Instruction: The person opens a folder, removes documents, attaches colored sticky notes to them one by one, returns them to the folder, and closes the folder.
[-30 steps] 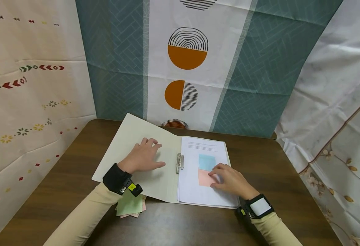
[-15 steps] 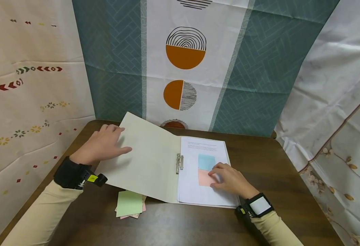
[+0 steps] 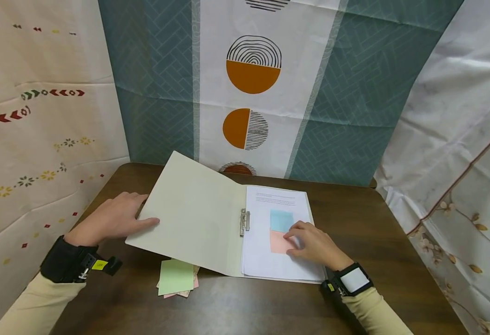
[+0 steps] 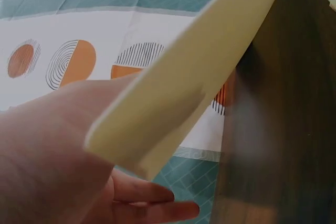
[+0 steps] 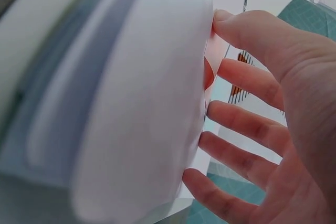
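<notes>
A cream file folder [image 3: 194,214] lies spread on the table, its left cover tilted up. My left hand [image 3: 112,218] holds that cover's outer edge, thumb on the inner face and fingers behind it. In the left wrist view the cover [image 4: 184,87] passes between thumb and fingers. White printed sheets [image 3: 265,265] lie on the folder's right side beside a metal clip [image 3: 245,222]. A blue sticky note [image 3: 281,220] and a pink sticky note [image 3: 278,243] are on the top sheet. My right hand [image 3: 316,246] rests fingertips on the pink note and page.
A small pile of sticky notes, a green one [image 3: 177,278] on top, lies partly under the raised cover. The brown wooden table [image 3: 228,307] reaches back to a patterned curtain [image 3: 161,93].
My left hand has moved left from above the cover, then down to its outer edge, and now holds it. The right hand has stayed on the pink note.
</notes>
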Motion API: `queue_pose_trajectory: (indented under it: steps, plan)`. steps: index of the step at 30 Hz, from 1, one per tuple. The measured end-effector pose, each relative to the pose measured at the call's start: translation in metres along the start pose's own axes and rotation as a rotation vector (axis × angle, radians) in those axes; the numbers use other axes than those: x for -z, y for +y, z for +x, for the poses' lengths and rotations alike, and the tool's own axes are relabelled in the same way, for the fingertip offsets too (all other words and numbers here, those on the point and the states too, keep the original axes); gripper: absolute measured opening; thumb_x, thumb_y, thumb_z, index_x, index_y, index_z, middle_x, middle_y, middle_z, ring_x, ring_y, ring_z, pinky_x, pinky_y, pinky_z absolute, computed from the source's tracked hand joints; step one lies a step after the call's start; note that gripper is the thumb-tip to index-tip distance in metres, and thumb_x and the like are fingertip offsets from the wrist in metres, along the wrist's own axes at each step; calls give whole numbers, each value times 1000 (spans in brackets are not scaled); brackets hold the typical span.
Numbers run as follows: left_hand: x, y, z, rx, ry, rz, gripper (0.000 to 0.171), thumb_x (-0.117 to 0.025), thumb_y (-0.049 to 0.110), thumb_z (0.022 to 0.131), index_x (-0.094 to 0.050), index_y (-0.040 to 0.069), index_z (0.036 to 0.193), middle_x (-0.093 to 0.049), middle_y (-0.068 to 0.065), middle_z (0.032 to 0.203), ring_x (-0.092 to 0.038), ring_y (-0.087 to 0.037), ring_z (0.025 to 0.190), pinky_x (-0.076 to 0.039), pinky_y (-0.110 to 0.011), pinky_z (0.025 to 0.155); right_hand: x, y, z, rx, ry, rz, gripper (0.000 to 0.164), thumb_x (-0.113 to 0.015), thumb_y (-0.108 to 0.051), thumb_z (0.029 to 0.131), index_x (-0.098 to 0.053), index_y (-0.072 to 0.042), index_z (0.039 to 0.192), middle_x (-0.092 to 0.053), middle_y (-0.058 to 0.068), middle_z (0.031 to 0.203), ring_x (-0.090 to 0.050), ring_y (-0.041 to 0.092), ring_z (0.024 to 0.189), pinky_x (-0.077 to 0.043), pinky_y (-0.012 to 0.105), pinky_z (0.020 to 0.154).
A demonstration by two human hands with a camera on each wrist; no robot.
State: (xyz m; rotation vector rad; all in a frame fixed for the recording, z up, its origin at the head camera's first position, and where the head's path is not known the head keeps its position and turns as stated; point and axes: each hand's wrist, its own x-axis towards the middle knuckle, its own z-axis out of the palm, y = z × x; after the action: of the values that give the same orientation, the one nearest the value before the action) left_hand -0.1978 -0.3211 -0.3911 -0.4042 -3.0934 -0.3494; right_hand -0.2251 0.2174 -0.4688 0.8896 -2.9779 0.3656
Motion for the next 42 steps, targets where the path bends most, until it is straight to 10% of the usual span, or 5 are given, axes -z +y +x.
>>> queue_pose_trajectory:
  steps: [14,21,29,42]
  plan:
    - [2,5,4,-56,21,-109,68,-82,32,100,-62,-16,143,-74,-31,126,-69,-37,103,-63,-57,84,0,2,2,-20,-19,21,34,-96,-29,90,-86,-19,121,-75,4,126,-70,24,115,-64,49,95]
    - [16,21,9,-112,66,-267,53,-65,18,112,-56,-14,154,-69,-37,145,-72,-42,114,-63,-67,99,0,0,2,-15,-6,21,32,-96,-29,91,-86,-19,120,-75,3,124,-71,23,113,-64,47,93]
    - [23,39,16,-202,139,-349,41,-48,12,118,-61,-7,153,-75,-25,134,-68,-31,106,-59,-52,94,1,1,3,-53,-30,101,32,-96,-28,90,-86,-18,118,-72,6,127,-69,29,119,-62,54,92]
    - [32,69,30,-310,80,-492,53,-39,23,124,-46,-6,167,-56,-28,168,-56,-49,155,-44,-70,125,-2,5,1,-81,-22,129,33,-96,-32,90,-86,-20,119,-70,11,134,-68,35,125,-59,66,94]
